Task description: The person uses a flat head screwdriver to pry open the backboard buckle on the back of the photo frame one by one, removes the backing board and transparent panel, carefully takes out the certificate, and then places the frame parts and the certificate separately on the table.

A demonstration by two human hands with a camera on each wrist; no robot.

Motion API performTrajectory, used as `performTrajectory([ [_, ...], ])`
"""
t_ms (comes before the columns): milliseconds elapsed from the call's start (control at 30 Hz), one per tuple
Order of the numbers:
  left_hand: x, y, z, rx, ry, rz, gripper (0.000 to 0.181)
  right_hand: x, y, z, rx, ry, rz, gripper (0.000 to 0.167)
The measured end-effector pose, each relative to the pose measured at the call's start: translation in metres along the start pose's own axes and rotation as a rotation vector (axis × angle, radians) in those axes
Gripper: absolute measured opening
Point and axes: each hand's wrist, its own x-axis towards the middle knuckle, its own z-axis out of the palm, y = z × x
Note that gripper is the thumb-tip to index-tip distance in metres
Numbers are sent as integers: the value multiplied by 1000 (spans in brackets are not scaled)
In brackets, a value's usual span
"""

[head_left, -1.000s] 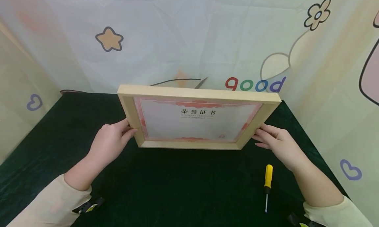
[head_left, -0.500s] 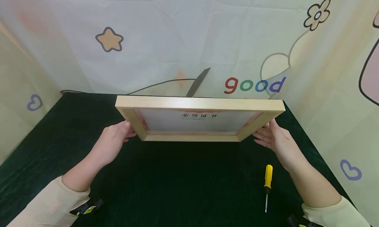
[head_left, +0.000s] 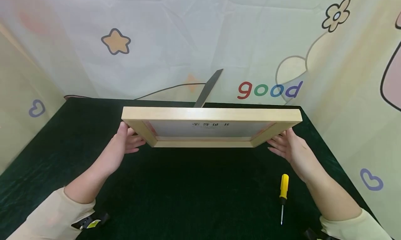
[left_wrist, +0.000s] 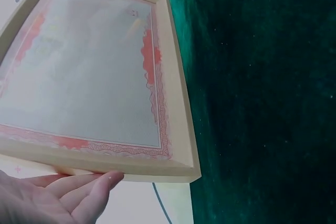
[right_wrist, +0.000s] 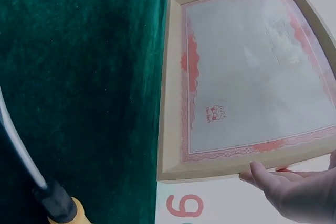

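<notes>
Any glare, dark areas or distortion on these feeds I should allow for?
Head view: fairly even light, but the wooden frame tilts so steeply that the certificate looks foreshortened; left wrist view: hazy, with a pale reflection over the certificate and the frame's edges bowed; right wrist view: similar haze and bowing, white glare patches on the certificate, green cloth very dark.
</notes>
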Motion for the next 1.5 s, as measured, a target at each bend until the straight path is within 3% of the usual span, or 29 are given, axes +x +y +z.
performTrajectory([
  [200, -2, -2, 0, -26, -20, -2, 71, -3, 2, 0, 16, 1, -28, 75],
  [400, -5, -1, 0, -82, -89, -8, 71, -4, 8, 0, 21, -9, -49, 73],
  [700, -4, 0, 1, -180, -125, -41, 65, -5, 22, 1, 104, -13, -102, 66],
  [933, -7, -7, -1, -267, -214, -35, 67, -8, 29, 0, 173, -32, -106, 58],
  [1167, -8, -15, -1, -357, -252, 31, 63, -8, 30, -2, 278, -48, -91, 43],
  [1400, -9, -24, -2, -469, -360, 121, 57, -9, 31, -6, 354, -55, -131, 43],
  [1500, -10, -26, -3, -478, -391, 123, 56, -9, 33, -7, 358, -66, -121, 43],
])
